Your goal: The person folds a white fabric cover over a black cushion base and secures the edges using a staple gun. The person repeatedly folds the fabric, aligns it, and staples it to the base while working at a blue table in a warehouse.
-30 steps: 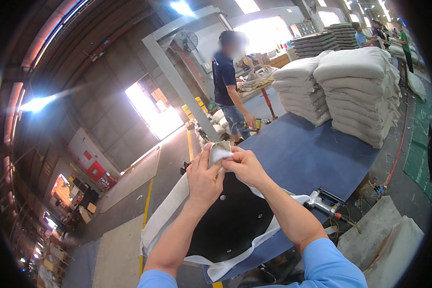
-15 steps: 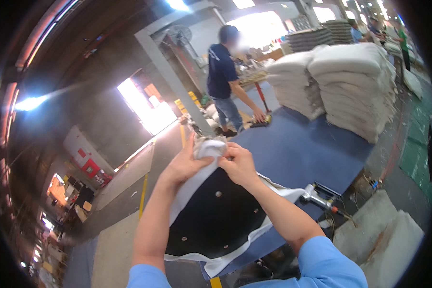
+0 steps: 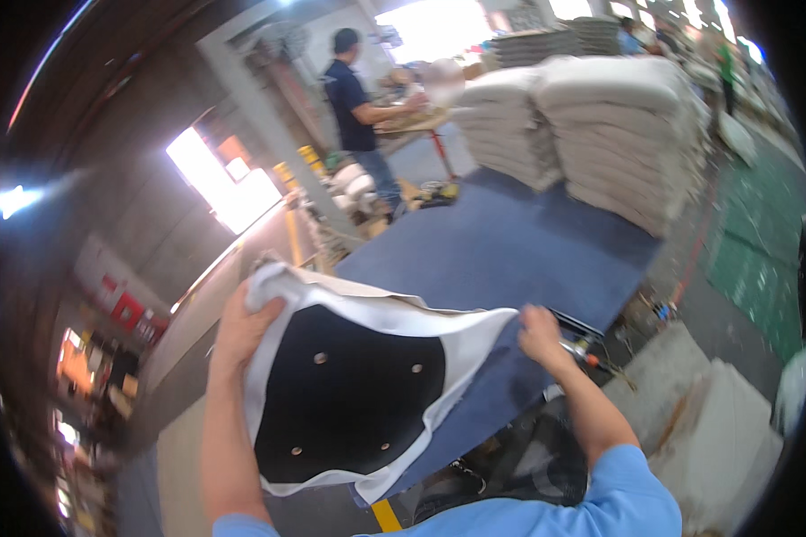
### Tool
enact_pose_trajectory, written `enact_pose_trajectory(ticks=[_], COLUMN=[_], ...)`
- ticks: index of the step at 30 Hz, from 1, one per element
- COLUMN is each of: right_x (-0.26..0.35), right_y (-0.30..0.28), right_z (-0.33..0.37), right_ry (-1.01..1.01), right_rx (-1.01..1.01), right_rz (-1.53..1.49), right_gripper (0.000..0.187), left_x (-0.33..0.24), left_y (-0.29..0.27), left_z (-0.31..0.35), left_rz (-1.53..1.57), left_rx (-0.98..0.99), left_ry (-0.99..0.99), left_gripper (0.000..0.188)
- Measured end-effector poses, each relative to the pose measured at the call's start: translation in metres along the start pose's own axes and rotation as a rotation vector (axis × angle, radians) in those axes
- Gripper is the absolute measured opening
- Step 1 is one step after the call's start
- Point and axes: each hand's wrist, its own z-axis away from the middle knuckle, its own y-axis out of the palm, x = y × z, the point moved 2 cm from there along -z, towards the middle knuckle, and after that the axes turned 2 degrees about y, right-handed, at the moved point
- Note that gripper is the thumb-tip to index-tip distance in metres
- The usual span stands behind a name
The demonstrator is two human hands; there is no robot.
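A black panel (image 3: pixel 354 394) with several small metal-ringed holes lies in front of me, bordered by white fabric (image 3: pixel 475 345) that folds over its edges. My left hand (image 3: pixel 246 322) is closed on the fabric at the far left corner, thumb on top, and that corner is raised. Off to the right, my right hand (image 3: pixel 542 338) is closed around a pneumatic staple gun (image 3: pixel 577 329), beside the fabric's right corner. The gun's dark magazine and orange hose fitting show past the hand; the fingers partly hide its body.
The blue tabletop (image 3: pixel 501 233) stretches away. Tall stacks of white padding (image 3: pixel 609 134) stand at its far right. Beyond the table, a person in a dark shirt (image 3: pixel 356 98) stands at another bench. A yellow-black tool (image 3: pixel 439 192) lies nearby. Pale slabs (image 3: pixel 716 430) lean at lower right.
My right hand has left the fabric corner and moved right onto the staple gun. My left hand still grips the fabric. The other person has straightened, hand off the yellow-black tool.
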Motion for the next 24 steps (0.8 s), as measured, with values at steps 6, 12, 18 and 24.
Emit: enact_pose_trajectory(ticks=[6, 12, 18, 24], right_x=[-0.063, -0.063, -0.034, 0.122], right_y=[0.017, 0.02, -0.042, -0.134], right_z=[0.016, 0.017, 0.026, 0.025], right_ry=[0.208, 0.202, 0.3, -0.092], right_rx=[0.252, 0.237, 0.295, 0.411], right_rz=[0.361, 0.393, 0.018, -0.705], right_gripper=[0.059, 0.064, 0.066, 0.069], left_x=[0.013, -0.003, 0.004, -0.012], left_y=[-0.001, -0.001, -0.006, 0.004], left_z=[0.011, 0.021, 0.029, 0.022], left_rz=[-0.004, -0.145, -0.24, -0.379], left_rx=[-0.062, -0.053, -0.095, -0.026], left_ry=[-0.102, -0.14, -0.059, -0.122], left_gripper=[0.052, 0.056, 0.064, 0.07])
